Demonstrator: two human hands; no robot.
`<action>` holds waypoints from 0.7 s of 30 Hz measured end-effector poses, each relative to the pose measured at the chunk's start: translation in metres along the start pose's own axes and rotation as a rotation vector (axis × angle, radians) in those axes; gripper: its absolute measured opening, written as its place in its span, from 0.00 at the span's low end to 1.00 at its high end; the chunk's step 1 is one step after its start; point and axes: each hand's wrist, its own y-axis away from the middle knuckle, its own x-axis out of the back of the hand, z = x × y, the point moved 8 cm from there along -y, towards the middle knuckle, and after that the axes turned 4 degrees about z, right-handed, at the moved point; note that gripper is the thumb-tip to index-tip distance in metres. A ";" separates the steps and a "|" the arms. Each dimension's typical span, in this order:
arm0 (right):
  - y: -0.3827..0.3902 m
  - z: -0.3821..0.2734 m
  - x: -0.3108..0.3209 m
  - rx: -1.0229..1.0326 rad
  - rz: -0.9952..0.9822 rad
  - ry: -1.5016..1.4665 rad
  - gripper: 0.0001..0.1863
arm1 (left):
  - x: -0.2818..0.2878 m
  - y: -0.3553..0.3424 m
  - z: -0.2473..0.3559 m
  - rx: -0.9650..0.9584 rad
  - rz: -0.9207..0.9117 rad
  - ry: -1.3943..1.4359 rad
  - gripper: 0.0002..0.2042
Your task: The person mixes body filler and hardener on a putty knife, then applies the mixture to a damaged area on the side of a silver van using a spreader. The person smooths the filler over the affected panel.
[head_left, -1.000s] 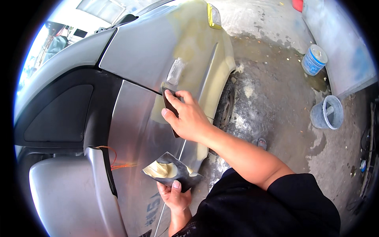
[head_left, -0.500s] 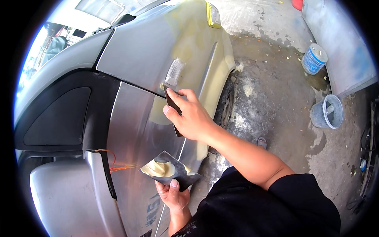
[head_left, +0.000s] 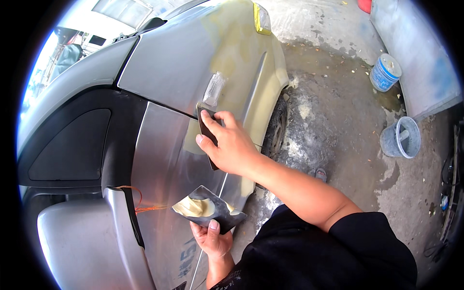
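While a bucket and a tub stand on the floor beside the car, the right hand hides part of a dark spreader, its grip pinching it at the door's edge near a lamp; the left hand, partly hidden, holds a plate of putty.

A white-and-blue pail is standing on the stained floor just beside a grey panel, a translucent bucket is standing by the panel's near end, a red object is showing at the top edge, and a blue-and-white item is lying at right.
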 end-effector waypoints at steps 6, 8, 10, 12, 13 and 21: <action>0.010 0.005 0.007 0.026 -0.079 0.002 0.29 | -0.009 -0.002 0.000 0.009 -0.018 0.022 0.28; 0.017 0.007 0.021 0.063 -0.095 -0.163 0.28 | -0.012 -0.002 0.003 -0.012 -0.020 0.017 0.28; 0.029 0.005 0.040 0.153 -0.152 -0.339 0.28 | -0.017 -0.003 0.004 -0.016 0.010 0.030 0.27; 0.042 -0.008 0.061 0.297 -0.245 -0.526 0.27 | -0.027 -0.016 0.006 -0.004 0.068 0.059 0.27; 0.054 -0.012 0.064 0.314 -0.364 -0.677 0.26 | -0.033 -0.018 0.005 0.015 0.076 0.077 0.27; 0.049 0.034 0.066 0.278 -0.188 -0.198 0.25 | -0.060 -0.025 0.020 -0.130 0.061 -0.023 0.27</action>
